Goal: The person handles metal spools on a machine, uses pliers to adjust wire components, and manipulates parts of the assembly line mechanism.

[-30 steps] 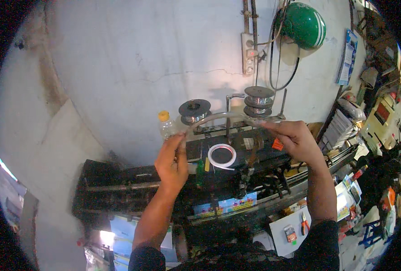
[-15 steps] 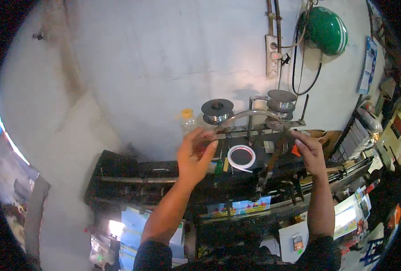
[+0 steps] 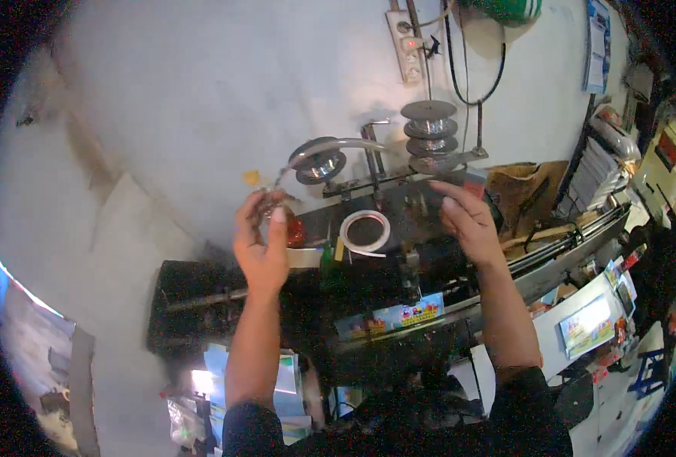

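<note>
Black sleeves [image 3: 522, 407] are lining the bottom, the left hand [image 3: 262, 244] is curling mid-left and the right hand [image 3: 471, 228] is pointing fingers narrowly parted mid-right, both grips unclear, while the clear tube [image 3: 349, 142], earlier spanning both, is arching upper-centre, seemingly looser at its blurred right end, before a wire spool [image 3: 321, 169].

Hands [image 3: 262, 244] apart near curved clear tube [image 3: 338, 143]; white coil [image 3: 344, 231] between, spools [image 3: 430, 124] beyond.

Soft, dim light greys the wall [image 3: 201, 114] and leaves the dark workbench [image 3: 201, 282] murky. I catch white glare at near left and on a sheet [image 3: 586, 327] at right. The clear tube [image 3: 341, 143] blurs at both ends; grainy black corners close around bowed edges.
</note>
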A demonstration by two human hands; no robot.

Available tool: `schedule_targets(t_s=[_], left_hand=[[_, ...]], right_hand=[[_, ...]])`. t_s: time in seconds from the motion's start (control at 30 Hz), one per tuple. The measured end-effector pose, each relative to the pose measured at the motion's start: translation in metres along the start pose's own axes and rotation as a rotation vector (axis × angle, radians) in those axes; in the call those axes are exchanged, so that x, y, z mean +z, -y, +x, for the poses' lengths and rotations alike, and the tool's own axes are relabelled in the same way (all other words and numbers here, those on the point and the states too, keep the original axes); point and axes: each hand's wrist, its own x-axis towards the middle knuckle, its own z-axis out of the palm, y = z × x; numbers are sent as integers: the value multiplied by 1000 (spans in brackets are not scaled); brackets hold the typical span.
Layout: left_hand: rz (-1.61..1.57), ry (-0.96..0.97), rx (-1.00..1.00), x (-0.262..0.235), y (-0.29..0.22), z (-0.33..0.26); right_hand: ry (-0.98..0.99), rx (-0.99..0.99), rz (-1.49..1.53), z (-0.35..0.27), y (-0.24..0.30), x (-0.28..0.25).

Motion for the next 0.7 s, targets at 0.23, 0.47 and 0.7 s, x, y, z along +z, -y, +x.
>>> schedule_targets(t_s=[0.23, 0.47, 0.7], left_hand=[[178, -146, 35, 6, -13, 2], [500, -147, 7, 17, -33, 0], [555, -199, 13, 19, -30, 0]], right_hand=[[91, -79, 185, 3, -5, 2], [151, -210, -23, 11, -18, -6], [167, -311, -136, 22, -31, 2]])
